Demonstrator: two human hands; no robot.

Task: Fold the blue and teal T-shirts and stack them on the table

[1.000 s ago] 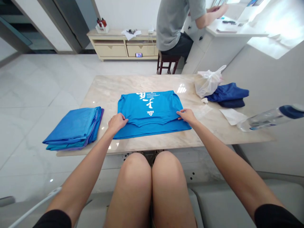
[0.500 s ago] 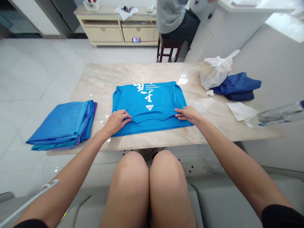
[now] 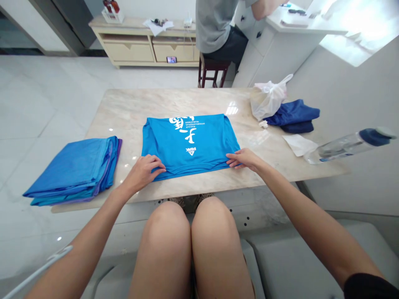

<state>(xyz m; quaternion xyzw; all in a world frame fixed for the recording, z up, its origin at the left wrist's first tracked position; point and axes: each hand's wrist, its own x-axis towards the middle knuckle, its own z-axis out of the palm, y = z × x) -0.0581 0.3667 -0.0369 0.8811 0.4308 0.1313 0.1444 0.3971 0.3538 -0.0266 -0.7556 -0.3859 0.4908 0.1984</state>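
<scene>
A blue T-shirt (image 3: 205, 141) with white lettering lies folded on the marble-patterned table (image 3: 124, 106), its neckline toward me. My left hand (image 3: 144, 169) pinches the shirt's near left corner between thumb and fingers. At the near right corner, my right hand (image 3: 243, 159) grips the cloth, thumb and fingers closed on its edge. The upper layer nearly meets the lower layer's near edge, of which a narrow strip shows. Left of my left hand sits a stack of folded blue and purple clothes (image 3: 75, 162), overhanging the table's left edge.
On the table's right are a white plastic bag (image 3: 266, 99), dark blue cloth (image 3: 296, 114), a white paper (image 3: 299, 144) and a water bottle (image 3: 339, 147) lying on its side. Beyond the table, a person in grey (image 3: 215, 29) sits on a stool (image 3: 213, 68) beside a low cabinet (image 3: 131, 52).
Both hands have drawn the shirt's upper layer toward me, so less of the lower layer shows. More of the white lettering lies flat. The camera view has shifted slightly.
</scene>
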